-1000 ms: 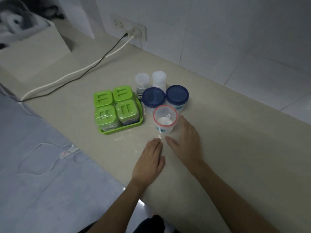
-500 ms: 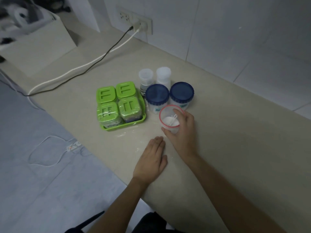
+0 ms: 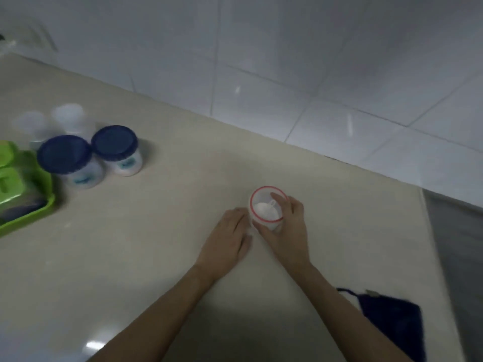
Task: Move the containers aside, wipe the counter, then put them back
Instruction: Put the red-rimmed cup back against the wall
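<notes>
My right hand (image 3: 287,231) grips a clear red-rimmed cup (image 3: 266,207) holding white powder and a small scoop, on the beige counter (image 3: 162,231) right of centre. My left hand (image 3: 228,237) lies flat on the counter, fingertips touching the cup's left side. Far to the left stand two blue-lidded tubs (image 3: 65,158) (image 3: 116,147), two small white-capped bottles (image 3: 69,117) (image 3: 30,125) behind them, and a green tray (image 3: 39,207) with green-lidded boxes (image 3: 6,176), cut off by the frame edge.
A dark blue cloth (image 3: 392,325) lies near the counter's front right corner. The tiled wall (image 3: 287,74) runs along the back. The counter ends at its right edge (image 3: 428,257), with a grey surface beyond it.
My right hand took hold of the red-rimmed cup and moved it right, away from the other containers. My left hand followed beside it. The view swung right.
</notes>
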Motion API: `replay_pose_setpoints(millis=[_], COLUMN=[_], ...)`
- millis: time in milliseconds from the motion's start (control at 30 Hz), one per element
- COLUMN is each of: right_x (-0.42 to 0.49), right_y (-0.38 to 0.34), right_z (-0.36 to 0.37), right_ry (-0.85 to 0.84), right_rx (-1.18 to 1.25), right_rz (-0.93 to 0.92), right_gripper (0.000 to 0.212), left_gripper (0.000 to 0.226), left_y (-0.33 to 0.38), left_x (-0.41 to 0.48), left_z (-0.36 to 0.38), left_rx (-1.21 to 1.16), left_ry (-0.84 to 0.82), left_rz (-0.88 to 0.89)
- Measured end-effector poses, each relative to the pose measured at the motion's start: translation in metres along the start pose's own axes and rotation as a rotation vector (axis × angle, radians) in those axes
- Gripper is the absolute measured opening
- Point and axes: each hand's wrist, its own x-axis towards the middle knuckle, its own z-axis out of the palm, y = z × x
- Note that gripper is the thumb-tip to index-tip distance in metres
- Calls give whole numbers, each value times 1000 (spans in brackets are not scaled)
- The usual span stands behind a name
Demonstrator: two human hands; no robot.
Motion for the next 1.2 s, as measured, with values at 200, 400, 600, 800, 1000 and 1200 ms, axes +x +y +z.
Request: replay_pose_setpoints(millis=[200, 400, 600, 800, 1000, 1200], right_x=[13, 64, 137, 173, 174, 174], right_y=[85, 145, 172, 188, 183, 139], right_z=[-76, -101, -108, -100, -102, -128], right_ry=[146, 197, 151, 197, 212, 16], right_rx=[-15, 1, -32, -146, -438, -578], right_rz=[156, 137, 72, 15, 28, -67], right_gripper=[68, 69, 68, 64, 68, 95], left_gripper=[46, 51, 53, 53, 52, 42], left_y=[54, 52, 55, 55, 56, 61], left_x=[73, 81, 87, 87, 88, 84], left_z=[56, 76, 80, 81, 81, 72], left_rx=[111, 134, 143, 155, 185, 142], left_ry=[-49, 52, 79, 90, 46, 39], left_rz=[53, -2, -19, 4, -4, -31])
